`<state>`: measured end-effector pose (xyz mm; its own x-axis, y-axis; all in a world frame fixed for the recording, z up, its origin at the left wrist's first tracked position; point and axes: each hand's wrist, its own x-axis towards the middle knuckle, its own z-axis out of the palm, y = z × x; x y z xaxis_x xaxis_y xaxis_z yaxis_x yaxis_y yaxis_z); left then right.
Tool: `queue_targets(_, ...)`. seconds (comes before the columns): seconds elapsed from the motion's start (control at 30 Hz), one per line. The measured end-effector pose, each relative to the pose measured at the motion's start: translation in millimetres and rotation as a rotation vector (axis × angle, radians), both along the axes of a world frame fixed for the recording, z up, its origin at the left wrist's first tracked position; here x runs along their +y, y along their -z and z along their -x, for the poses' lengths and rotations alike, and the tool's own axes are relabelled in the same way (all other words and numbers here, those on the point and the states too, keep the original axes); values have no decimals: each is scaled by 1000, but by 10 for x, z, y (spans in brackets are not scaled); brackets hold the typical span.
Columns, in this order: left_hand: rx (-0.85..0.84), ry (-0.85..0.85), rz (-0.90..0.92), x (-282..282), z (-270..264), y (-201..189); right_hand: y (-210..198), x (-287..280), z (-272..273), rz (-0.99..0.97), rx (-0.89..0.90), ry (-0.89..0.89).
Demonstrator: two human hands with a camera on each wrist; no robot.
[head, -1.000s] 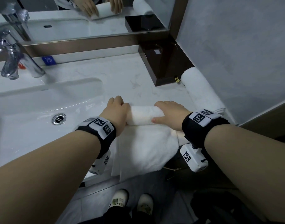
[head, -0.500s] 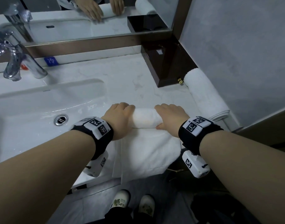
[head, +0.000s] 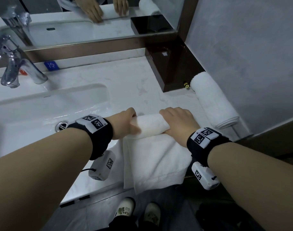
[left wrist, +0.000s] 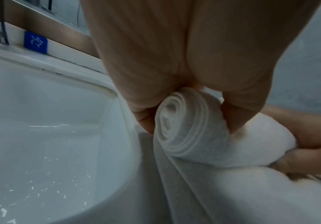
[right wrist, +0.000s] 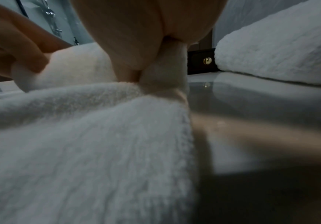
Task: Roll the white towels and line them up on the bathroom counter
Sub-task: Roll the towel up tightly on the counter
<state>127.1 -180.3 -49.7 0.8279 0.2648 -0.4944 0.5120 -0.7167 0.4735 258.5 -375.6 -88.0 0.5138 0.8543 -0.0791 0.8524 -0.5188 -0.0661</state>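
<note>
A white towel lies across the marble counter, its near part flat and hanging over the front edge, its far part wound into a tight roll. My left hand grips the roll's left end; the spiral end shows between thumb and fingers. My right hand curls over the roll's right end. A finished rolled towel lies along the right wall, also in the right wrist view.
The sink basin with its drain lies left of the towel, the chrome tap behind it. A dark brown box stands in the back right corner under the mirror. My shoes show below.
Both hands have rolled the towel toward me, so the roll has grown thicker and the flat part shorter. The view has tilted slightly down.
</note>
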Motion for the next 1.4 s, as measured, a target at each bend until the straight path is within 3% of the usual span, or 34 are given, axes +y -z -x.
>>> queue_targets(0.17,-33,110,-137,-53,-67,21,-106,61,-68,50,115,68)
queue_targets(0.37,-226,110,-308,-26,-187,106,-335,201,-176,100,225,154)
queue_targets(0.6,-272,171,-460,76,-305,181,-409,382,-301,264,276,129)
queue_targets(0.73,-315,116,-350,113,-316,178,-266,434,-290,276,191,158)
queue_targets(0.87,-396,-167,-98,175,-200,174,-138,435,-306,251,146,180)
queue_targets(0.97,-343,-396,-31,225,-40,177,-89,431,-320,236,136,183)
queue_targets(1.07,-166,-338,-124,253,71,147,-78,434,-302,231,114,200)
queue_targets(1.17,-103,-276,-128,212,133,124,-90,429,-261,220,92,213)
queue_targets(1.4,68,-341,-104,12,154,157,-116,423,-206,212,100,245)
